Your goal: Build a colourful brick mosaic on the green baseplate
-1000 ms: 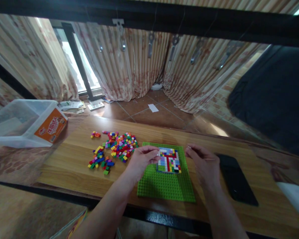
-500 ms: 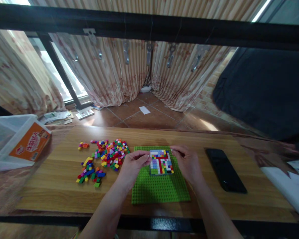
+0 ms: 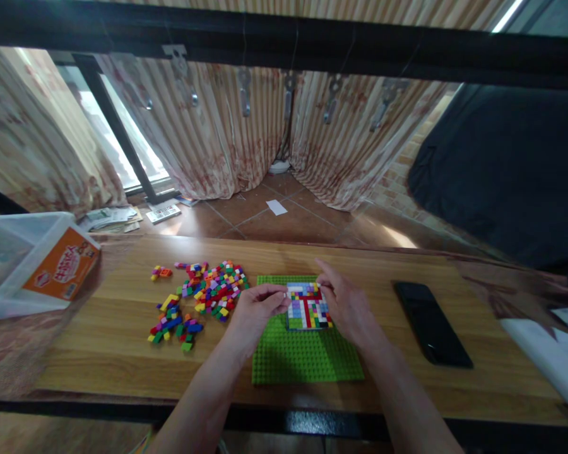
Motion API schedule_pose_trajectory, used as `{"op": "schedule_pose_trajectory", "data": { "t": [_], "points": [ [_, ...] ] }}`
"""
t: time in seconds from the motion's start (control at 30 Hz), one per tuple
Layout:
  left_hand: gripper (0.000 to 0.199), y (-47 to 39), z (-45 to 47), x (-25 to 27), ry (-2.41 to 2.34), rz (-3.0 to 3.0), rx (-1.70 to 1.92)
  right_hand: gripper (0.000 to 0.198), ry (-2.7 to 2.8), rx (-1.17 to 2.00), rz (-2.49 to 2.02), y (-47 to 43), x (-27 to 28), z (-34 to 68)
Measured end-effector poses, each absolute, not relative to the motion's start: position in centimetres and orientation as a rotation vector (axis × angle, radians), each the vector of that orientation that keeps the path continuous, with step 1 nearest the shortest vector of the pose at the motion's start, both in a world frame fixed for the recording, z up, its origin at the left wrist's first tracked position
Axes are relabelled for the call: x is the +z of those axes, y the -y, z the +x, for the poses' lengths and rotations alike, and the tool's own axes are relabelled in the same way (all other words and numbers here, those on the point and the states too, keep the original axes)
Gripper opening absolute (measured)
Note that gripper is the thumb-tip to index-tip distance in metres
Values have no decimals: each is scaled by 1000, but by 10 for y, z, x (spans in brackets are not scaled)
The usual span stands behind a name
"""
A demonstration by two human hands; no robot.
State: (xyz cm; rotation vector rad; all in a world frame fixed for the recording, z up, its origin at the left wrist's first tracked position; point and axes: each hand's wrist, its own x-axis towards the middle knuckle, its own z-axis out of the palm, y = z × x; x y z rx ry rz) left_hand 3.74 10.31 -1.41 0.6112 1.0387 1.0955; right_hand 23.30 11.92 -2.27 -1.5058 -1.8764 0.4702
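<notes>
Brick mosaic (image 3: 307,309), squarish, lies on a studded green baseplate (image 3: 307,362).

Bare forearms (image 3: 203,384), slim bare fingers (image 3: 271,302)

You've got a wood-grain tabletop (image 3: 104,372) under both hands. Directly on it: green studded baseplate (image 3: 307,362), below and between your left hand (image 3: 255,312) and right hand (image 3: 349,310). Loose multicolored brick pile (image 3: 223,287) just left of your left hand; smaller brick group (image 3: 173,321) further left; little brick clump (image 3: 161,272) left too, farther from you. Black phone (image 3: 433,325) right of your right hand.
</notes>
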Motion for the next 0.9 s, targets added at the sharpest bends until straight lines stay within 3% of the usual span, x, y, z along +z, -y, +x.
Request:
{"op": "schedule_pose_trajectory", "data": {
  "t": [0.5, 0.9],
  "points": [
    [27, -103, 36, -15, -1018, 620, 1113, 45, 1600, 712, -1441, -118, -33, 237],
    [24, -101, 39, -20, -1034, 640, 1079, 48, 1441, 786, -1388, -119, -37, 235]
  ]
}}
